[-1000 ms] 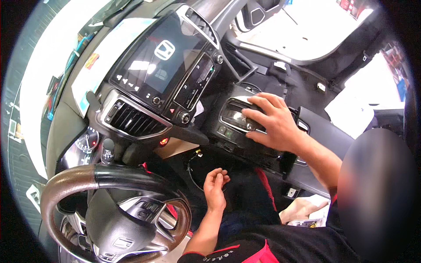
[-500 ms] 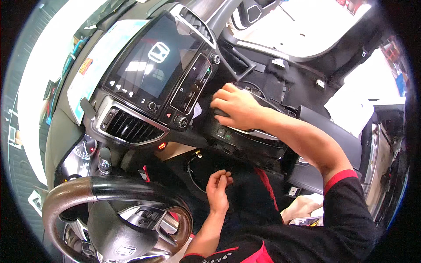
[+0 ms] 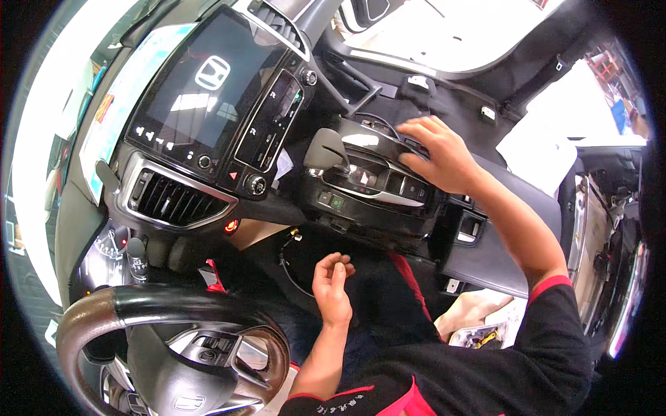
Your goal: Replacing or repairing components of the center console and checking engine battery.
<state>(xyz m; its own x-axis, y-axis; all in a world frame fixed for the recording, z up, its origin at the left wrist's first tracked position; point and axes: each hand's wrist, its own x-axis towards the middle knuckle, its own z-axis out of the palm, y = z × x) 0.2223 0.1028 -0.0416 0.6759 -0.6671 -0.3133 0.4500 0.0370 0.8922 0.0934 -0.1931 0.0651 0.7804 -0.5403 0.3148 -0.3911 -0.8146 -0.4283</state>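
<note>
My right hand (image 3: 444, 152) lies over the far edge of the centre console trim panel (image 3: 409, 202), thumb apart from the stretched fingers. The panel is dark and glossy with a silver border. The grey gear lever (image 3: 326, 148) stands uncovered at its front end. Closer to me, my left hand (image 3: 334, 286) hovers above my lap with fingers curled and thumb pressed to them; whether something small is inside cannot be made out. A thin cable with a light connector (image 3: 296, 235) hangs in the footwell beyond the left hand.
The steering wheel (image 3: 187, 305) is at the lower left. A large screen (image 3: 211, 90) shows a logo above the air vent (image 3: 179, 194). Behind the console is a dark armrest (image 3: 513, 215). Beside the seat, a pale tray (image 3: 479, 336) holds small parts.
My right hand has left the gear lever and moved back along the console to the panel's far edge. My left hand keeps its curled pose. The view has shifted slightly.
</note>
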